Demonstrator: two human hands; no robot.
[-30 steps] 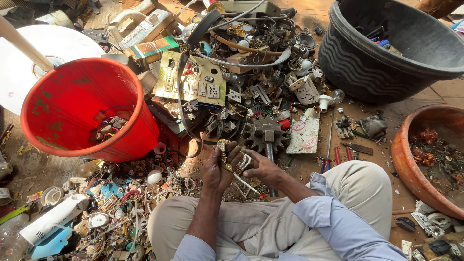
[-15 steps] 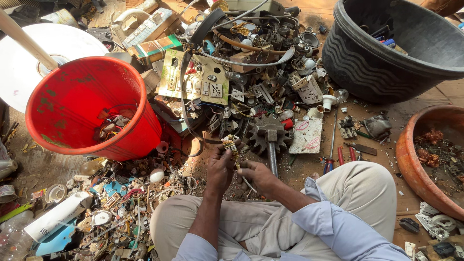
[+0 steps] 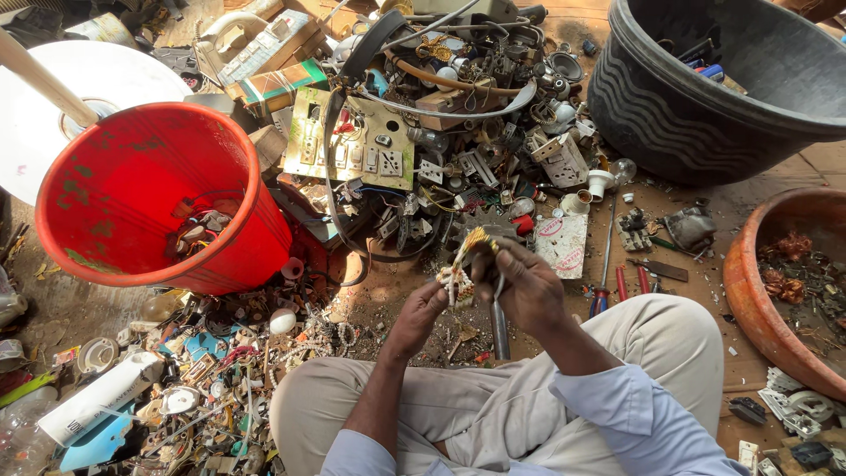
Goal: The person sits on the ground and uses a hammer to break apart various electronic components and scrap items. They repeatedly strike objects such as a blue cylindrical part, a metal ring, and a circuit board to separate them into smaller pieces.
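Item in hand: small part wrapped in cream and yellow wire (image 3: 463, 269), being held up between both hands, above the floor just in front of the knees.
Left hand (image 3: 421, 310): fingers curling shut on the lower end of the wire-wound part.
Right hand (image 3: 527, 286): fingers closing round the upper end; what else it is gripping, cannot tell.
Directly beyond: dark toothed gear (image 3: 480, 225) lying on the floor, partly hidden by the hands.
Near right: screwdriver with red and blue grip (image 3: 604, 264) resting by the right knee; white printed card (image 3: 564, 245) beside it.
Further out: yellowed switch panel (image 3: 352, 145) leaning on a heap of cables and sockets.
Left side: red bucket (image 3: 132, 176) sitting tilted, holding a few scrap pieces at the bottom.
Upper right: black tub (image 3: 705, 115) standing well apart from the hands.
Right edge: orange-brown basin (image 3: 758, 300) holding metal bits.
Lower left: mixed small scrap covering the floor (image 3: 53, 308).
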